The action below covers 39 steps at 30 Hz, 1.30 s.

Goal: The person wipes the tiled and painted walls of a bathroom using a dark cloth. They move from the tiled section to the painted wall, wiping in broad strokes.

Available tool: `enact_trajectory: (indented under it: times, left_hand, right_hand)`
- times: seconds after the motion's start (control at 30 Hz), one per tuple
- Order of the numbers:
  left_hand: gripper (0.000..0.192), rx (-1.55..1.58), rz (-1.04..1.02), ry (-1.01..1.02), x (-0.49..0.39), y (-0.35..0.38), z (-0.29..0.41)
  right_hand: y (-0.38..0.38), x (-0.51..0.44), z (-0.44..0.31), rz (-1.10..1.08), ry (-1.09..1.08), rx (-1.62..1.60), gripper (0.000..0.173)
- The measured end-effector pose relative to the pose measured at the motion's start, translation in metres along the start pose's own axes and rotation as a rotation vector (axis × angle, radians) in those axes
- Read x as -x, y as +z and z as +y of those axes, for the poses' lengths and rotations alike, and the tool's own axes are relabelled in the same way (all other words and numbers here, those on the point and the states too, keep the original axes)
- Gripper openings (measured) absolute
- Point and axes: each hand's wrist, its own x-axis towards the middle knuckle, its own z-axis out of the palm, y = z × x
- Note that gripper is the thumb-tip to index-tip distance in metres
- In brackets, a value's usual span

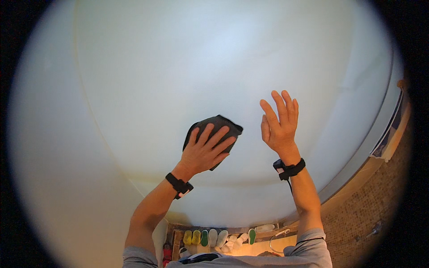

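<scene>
My left hand (203, 152) lies with spread fingers over a folded black cloth (214, 121) and holds it flat against a large, smooth, pale surface (214, 73). The cloth's corners stick out past my fingertips. To the right of it, my right hand (280, 125) is empty, fingers apart and pointing up the picture. Whether its fingertips touch the pale surface is hard to tell. Each wrist wears a black strap with a small device, the left strap (179, 185) and the right strap (291, 169). A thin cable hangs from the right one.
Several shoes and slippers, such as a yellow pair (191, 237) and a white pair (218, 238), line the bottom edge. A shower hose (273, 242) is beside them. On the right are a mosaic-tiled wall (358, 207), a metal tap (376, 228) and a hanging cloth (390, 134).
</scene>
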Motion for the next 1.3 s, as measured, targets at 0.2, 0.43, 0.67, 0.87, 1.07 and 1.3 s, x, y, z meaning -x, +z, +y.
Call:
enact_trajectory:
  times: [0.2,0.43,0.67,0.87,1.07,1.3]
  left_hand:
    - [0.058,0.006,0.097,-0.136,-0.039,-0.014,-0.041]
    - [0.062,0.007,0.131,-0.212,-0.150,-0.026,-0.018]
    - [0.058,0.014,0.092,-0.093,-0.085,-0.034,-0.029]
    - [0.063,-0.002,0.260,-0.226,-0.148,-0.049,-0.070]
    - [0.065,0.042,0.121,-0.101,-0.163,-0.038,-0.037]
    - [0.062,0.008,0.044,-0.048,-0.088,-0.043,-0.052]
  right_hand:
    - [0.005,0.003,0.001,-0.027,0.105,0.007,0.057]
    - [0.002,0.002,0.005,-0.025,0.182,0.009,0.063]
    - [0.001,0.001,0.001,-0.047,0.145,0.037,0.060]
    - [0.000,0.003,0.003,-0.039,0.154,0.055,0.059]
    - [-0.001,0.000,0.003,-0.030,0.135,0.055,0.058]
    - [-0.001,-0.001,0.001,-0.045,0.092,0.044,0.057]
